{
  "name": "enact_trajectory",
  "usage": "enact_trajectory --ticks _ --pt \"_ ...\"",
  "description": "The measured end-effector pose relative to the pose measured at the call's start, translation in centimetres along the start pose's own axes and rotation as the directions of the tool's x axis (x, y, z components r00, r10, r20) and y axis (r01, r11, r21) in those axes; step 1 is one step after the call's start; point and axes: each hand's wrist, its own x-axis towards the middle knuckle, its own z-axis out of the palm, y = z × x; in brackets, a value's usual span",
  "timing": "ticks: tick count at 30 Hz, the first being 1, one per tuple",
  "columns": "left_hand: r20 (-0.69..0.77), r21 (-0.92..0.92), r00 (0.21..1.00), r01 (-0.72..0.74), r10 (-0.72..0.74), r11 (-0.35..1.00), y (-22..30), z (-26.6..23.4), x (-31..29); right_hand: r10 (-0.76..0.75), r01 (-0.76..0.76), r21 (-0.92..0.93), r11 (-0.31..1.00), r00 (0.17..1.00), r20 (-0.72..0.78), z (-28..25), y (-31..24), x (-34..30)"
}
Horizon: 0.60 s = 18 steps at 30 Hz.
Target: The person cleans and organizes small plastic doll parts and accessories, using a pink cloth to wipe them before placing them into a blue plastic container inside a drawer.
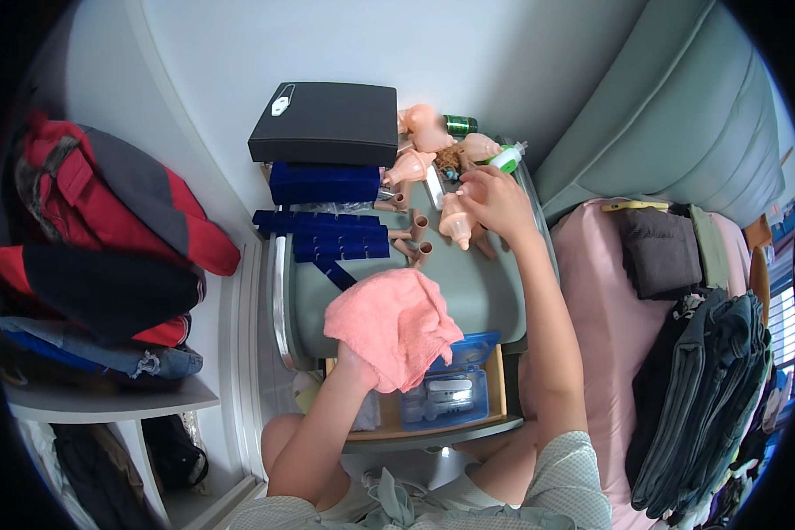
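Note:
My left hand (357,369) holds a pink cloth (393,327) above the front of the grey-green cabinet top (344,305). The cloth drapes over its fingers and hides most of them. Farther back on the right, my right hand (499,208) has its fingers closed at the side of a peach, translucent plastic piece with a tapered tip (456,221). Similar peach pieces (411,165) lie behind it. Several short brown cardboard tubes (420,225) are left of my right hand. A small white and green bottle (507,159) lies just beyond its fingers.
At the back left of the cabinet, a black box (327,122) sits above dark blue folded strips (327,184). An opened drawer (495,397) below holds a blue plastic case (446,397). A pink-covered bed (592,291) with folded trousers stands right; shelves (150,402) with clothes stand left.

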Motion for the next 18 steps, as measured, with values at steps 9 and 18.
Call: enact_trajectory --ticks 9,18 --pt "0.09 0.061 0.996 -0.016 0.01 0.998 -0.2 -1.2 0.7 0.017 -0.029 -0.258 0.966 0.999 -0.047 2.2 -2.9 2.8" --pt "0.042 0.058 0.997 0.055 -0.057 0.997 -0.3 -0.9 1.1 0.102 -0.083 -0.463 0.882 0.995 0.017 4.9 -3.4 4.9"
